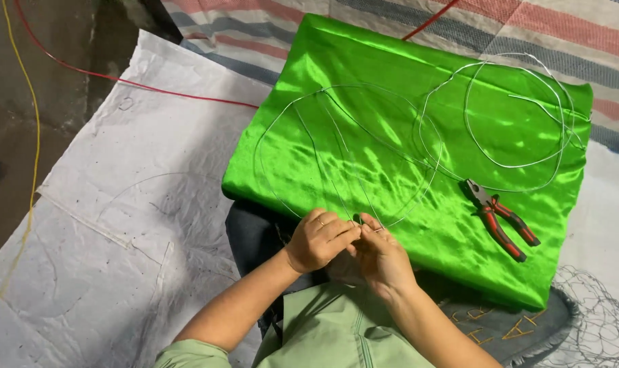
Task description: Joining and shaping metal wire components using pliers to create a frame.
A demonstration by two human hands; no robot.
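My left hand (320,238) and my right hand (377,255) meet at the near edge of a folded shiny green cloth (391,136). Both pinch the near end of a thin silver wire frame (303,136) bent into a rounded loop with inner strands, which lies on the cloth. A ring shows on a finger of my left hand. Further right on the cloth lies a loose coil of the same wire (514,116). Red-and-black-handled pliers (500,218) rest on the cloth just right of my hands, untouched.
A white woven sheet (119,225) covers the floor at left, a striped mat (561,34) lies behind. A red cord (119,78) and a yellow cord (30,136) run along the left. Netting (595,320) lies at the lower right.
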